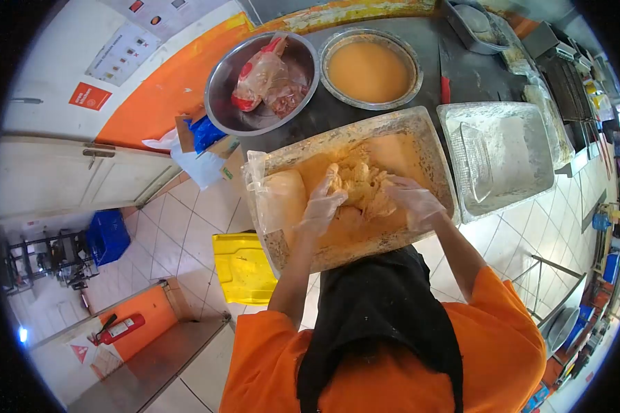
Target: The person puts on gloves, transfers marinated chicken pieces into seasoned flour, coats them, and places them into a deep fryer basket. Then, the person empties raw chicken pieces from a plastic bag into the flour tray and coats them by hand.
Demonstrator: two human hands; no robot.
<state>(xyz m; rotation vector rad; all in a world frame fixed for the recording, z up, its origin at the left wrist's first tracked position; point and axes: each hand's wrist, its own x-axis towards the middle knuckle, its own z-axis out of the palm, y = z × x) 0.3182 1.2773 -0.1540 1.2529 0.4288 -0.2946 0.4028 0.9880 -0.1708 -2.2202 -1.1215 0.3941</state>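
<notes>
Half-curled left hand and right hand flank coated pieces inside the floury tray, grip firmness unclear; likely soft, slippery, best scooped from beneath.

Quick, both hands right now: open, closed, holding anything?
Left hand in clear plastic glove: open, cupped against pale, lumpy, powder-coated pieces; firm grip unclear.
Right hand, gloved likewise: open, cupped at their opposite side; firm grip unclear.

Two gloved hands, two large trays, two nearby bowls (perhaps a third bowl, far right).
</notes>
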